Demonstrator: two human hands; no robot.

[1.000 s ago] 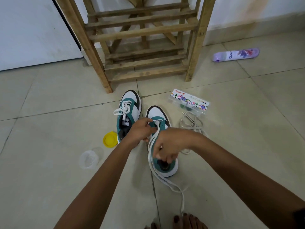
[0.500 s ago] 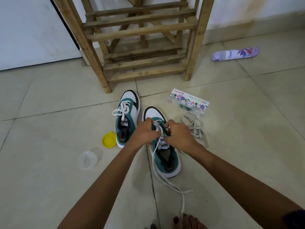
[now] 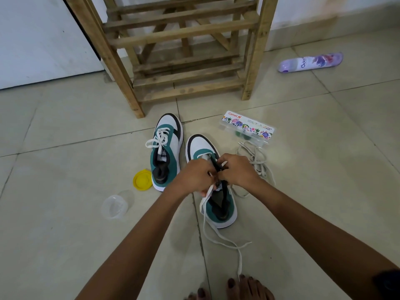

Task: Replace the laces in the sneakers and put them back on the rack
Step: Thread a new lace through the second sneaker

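Both hands meet over the lacing area of the nearer sneaker [image 3: 218, 204]: the left hand [image 3: 194, 177] has its fingers curled round the white lace [image 3: 216, 234], and the right hand [image 3: 237, 171] pinches the same lace against the shoe's eyelet edge, the two hands touching at the fingertips. From under the left hand the lace runs down past the heel in loose strands across the floor tiles [image 3: 65, 234], its end reaching the toes of a bare foot [image 3: 249, 286] at the lower edge. This sneaker stands upright on the floor, toe pointing toward the wooden rack [image 3: 184, 50]. Just to its left stands the second sneaker [image 3: 166, 148], already threaded with a white lace, its toe close to the rack's front leg. A heap of greyish old laces [image 3: 255, 159] lies to the right of the hands, touching a small clear box with a flowered label [image 3: 246, 128]. Left of the shoes lie a yellow lid [image 3: 141, 179] and a clear plastic cup [image 3: 114, 206]. A purple spray can [image 3: 310, 62] lies on its side well off to the right of the rack.
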